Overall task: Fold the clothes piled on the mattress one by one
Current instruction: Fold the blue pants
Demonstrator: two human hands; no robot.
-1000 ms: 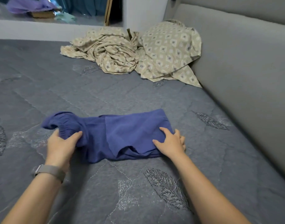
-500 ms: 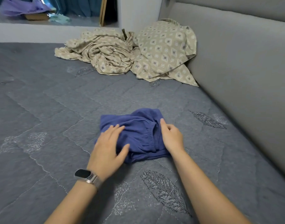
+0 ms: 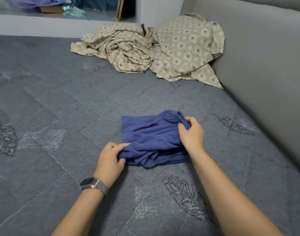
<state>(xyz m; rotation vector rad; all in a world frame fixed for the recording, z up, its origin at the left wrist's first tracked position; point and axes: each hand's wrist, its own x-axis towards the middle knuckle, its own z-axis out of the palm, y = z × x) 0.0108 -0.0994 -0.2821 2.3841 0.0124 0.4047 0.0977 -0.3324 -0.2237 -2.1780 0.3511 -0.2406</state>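
A blue garment [image 3: 152,133] lies folded into a rough rectangle on the grey quilted mattress [image 3: 60,116], in front of the person and a little right of centre. Its long axis runs left to right, and its gathered elastic end points toward the grey padded headboard [image 3: 265,74]. The cloth is soft, creased and layered at the near edge. The left hand [image 3: 110,160], with a watch [image 3: 92,183] on the wrist, pinches the near left corner. The right hand [image 3: 192,133] is closed on the gathered right end. A beige patterned pile of clothes [image 3: 145,48] sits well apart by the far corner.
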